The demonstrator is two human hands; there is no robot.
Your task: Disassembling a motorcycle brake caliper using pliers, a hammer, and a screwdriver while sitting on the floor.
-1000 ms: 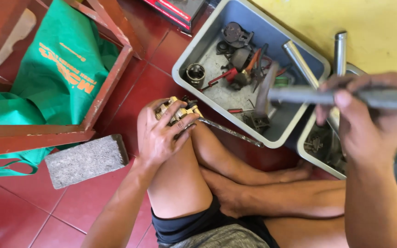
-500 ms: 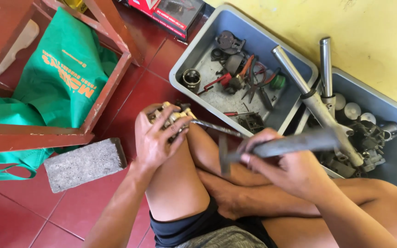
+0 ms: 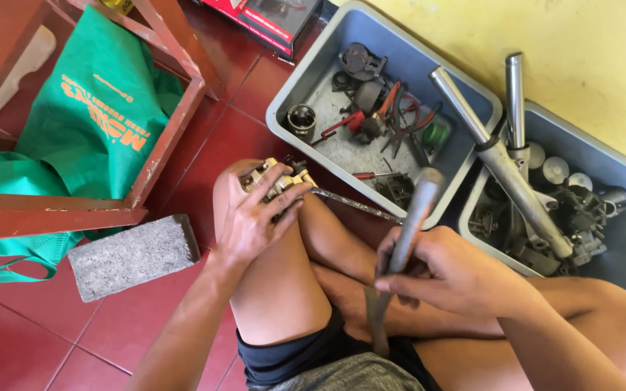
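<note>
We see the left hand (image 3: 255, 221) pressed over a small brass-coloured metal part (image 3: 273, 179) on the raised knee, fingers curled around it, the part just beyond the fingertips on the far side. A thin dark rod (image 3: 356, 205) runs right from it. The right hand (image 3: 447, 275) grips a grey metal bar (image 3: 403, 242), tilted upright, near the grey tray (image 3: 313, 80) of tools. A concrete block (image 3: 132, 257) lies to the left.

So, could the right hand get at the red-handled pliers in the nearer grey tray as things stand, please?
Probably not at once: the right hand is full, gripping a metal bar. The pliers lie uncovered in the open tray, so the path itself looks free.
</note>
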